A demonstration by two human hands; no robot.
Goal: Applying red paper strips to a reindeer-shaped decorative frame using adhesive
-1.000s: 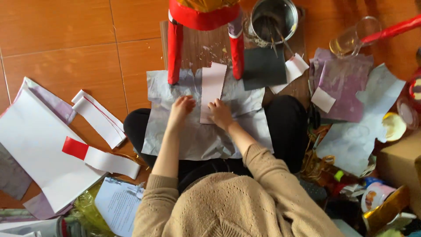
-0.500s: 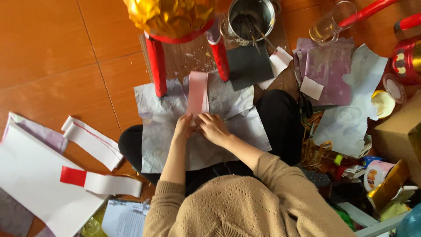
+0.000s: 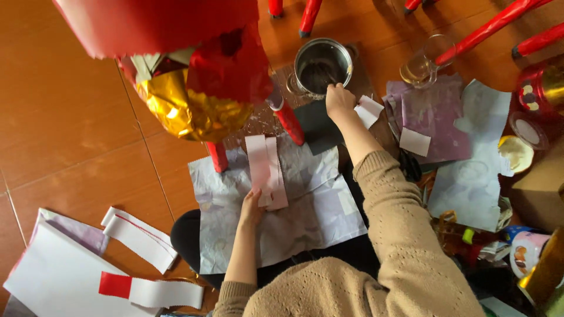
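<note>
Left hand [image 3: 252, 206] lies flat, fingers pressing the lower end of the pale paper strip [image 3: 265, 170] on the crumpled grey sheet [image 3: 311, 211]. Right hand [image 3: 339, 101] reaches up to the metal pot [image 3: 322, 63] rim, fingers curled on something inside; what it grips, cannot tell.

Overhead view of a person seated on a wooden floor [image 3: 70, 117]. The left hand [image 3: 252, 208] presses the lower end of a pink paper strip [image 3: 265, 170] lying on a crumpled grey sheet [image 3: 311, 217]. The right hand [image 3: 339, 100] reaches the rim of a metal pot [image 3: 322, 66], apparently holding a tool inside it.
</note>
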